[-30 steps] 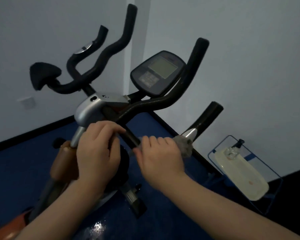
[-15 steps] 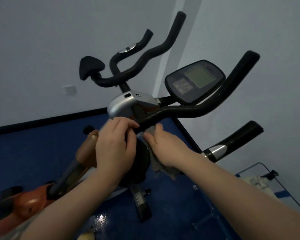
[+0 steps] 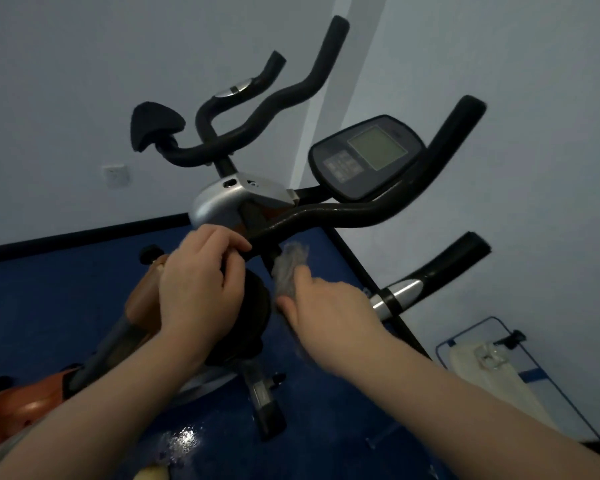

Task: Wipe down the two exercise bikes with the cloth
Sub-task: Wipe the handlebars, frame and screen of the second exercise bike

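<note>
An exercise bike with black handlebars [image 3: 361, 216], a silver stem cover [image 3: 222, 199] and a grey console [image 3: 364, 157] stands in front of me. My left hand [image 3: 201, 289] curls round the black stem just under the silver cover. My right hand [image 3: 326, 310] grips a grey cloth [image 3: 290, 268] and holds it against the black stem below the handlebar joint. Its orange frame [image 3: 32, 403] runs down to the lower left. Behind the stem rise black handlebars [image 3: 257, 116] that may belong to a second bike; its body is hidden.
The floor [image 3: 49, 299] is blue and glossy, with white walls meeting in a corner behind the bike. A wall socket [image 3: 116, 175] sits at the left. A blue wire stand [image 3: 482, 344] holding a pale bag and a spray bottle [image 3: 492, 351] is at the lower right.
The view has swung left and up. My right hand has brought the cloth from the right-hand grip to the black stem, then slid it along the stem. My left hand kept its hold.
</note>
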